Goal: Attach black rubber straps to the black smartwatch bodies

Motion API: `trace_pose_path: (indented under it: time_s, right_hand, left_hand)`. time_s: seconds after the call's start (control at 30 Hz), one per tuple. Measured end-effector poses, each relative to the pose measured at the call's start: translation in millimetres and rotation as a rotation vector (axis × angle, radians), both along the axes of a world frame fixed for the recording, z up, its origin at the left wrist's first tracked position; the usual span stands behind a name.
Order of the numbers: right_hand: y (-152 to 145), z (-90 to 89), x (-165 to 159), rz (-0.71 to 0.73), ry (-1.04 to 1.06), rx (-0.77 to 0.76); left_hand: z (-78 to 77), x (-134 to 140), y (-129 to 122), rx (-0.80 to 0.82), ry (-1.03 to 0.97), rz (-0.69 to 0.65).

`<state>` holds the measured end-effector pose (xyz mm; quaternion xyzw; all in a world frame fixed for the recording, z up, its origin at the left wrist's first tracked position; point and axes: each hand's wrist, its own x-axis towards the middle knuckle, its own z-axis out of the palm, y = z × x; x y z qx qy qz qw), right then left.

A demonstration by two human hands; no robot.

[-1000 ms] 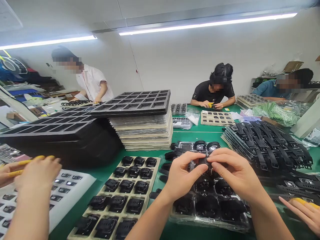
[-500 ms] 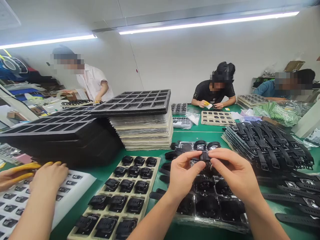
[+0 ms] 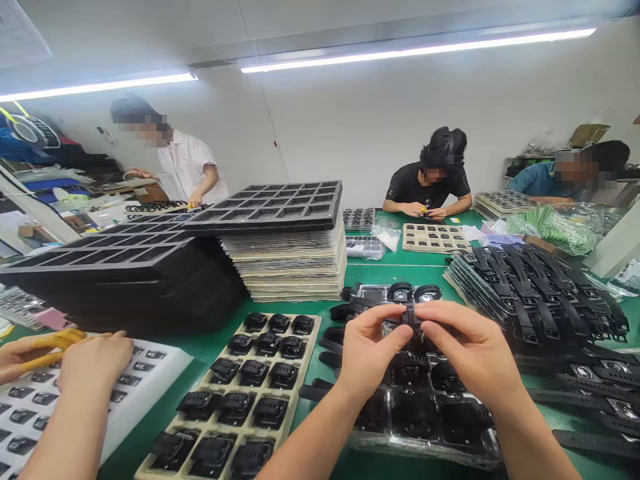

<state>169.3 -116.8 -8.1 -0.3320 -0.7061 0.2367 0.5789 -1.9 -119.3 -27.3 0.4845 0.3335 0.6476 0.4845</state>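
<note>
Between both thumbs and forefingers is a black watch strap (image 3: 411, 316), mostly hidden by the fingers. My left hand (image 3: 374, 347) pinches it from the left and my right hand (image 3: 463, 340) from the right. Beneath them lies a clear plastic tray (image 3: 385, 433) of black watches, some with straps hanging over its left side. Two watches at its far edge, one of them a watch (image 3: 401, 291) with a round shiny back, stand just beyond my fingertips. Left of my forearm is a beige tray (image 3: 300, 400) with rows of black watches in its compartments.
Black foam trays (image 3: 165, 267) and a tall stack of beige trays (image 3: 290, 273) stand at left. On the right are stacked strapped watches (image 3: 540, 287) and loose ones (image 3: 600, 393). A co-worker's hands (image 3: 95, 360) work over a white foam tray (image 3: 150, 390). Other people sit across the green table.
My hands stay almost in place, fingers shifting slightly on the strap. At left, the co-worker's hands come closer together over the white tray.
</note>
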Motion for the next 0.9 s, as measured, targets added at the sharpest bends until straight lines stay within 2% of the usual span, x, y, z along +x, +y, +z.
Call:
trace_pose_path:
  time_s: [0.23, 0.37, 0.5, 0.7, 0.9]
  right_hand:
    - [0.7, -0.1, 4.5, 0.057, 0.004, -0.015]
    - [0.3, -1.6, 4.2, 0.026, 0.027, -0.005]
    - [-0.3, -1.0, 5.6, 0.056, 0.014, 0.013]
    - [-1.5, 2.3, 14.4, 0.111, -0.022, -0.019]
    - [1.0, 2.8, 12.1, 0.124, -0.114, 0.021]
  left_hand:
    - [1.0, -1.4, 0.1, 0.041, -0.045, -0.04]
    - [3.1, -2.1, -2.7, 0.083, 0.007, -0.051]
    - [5.5, -3.1, -4.8, 0.139, 0.044, -0.079]
    - [7.0, -4.4, -4.5, 0.117, 0.103, -0.089]
    - [6.8, -2.9, -5.5, 0.102, 0.103, -0.042]
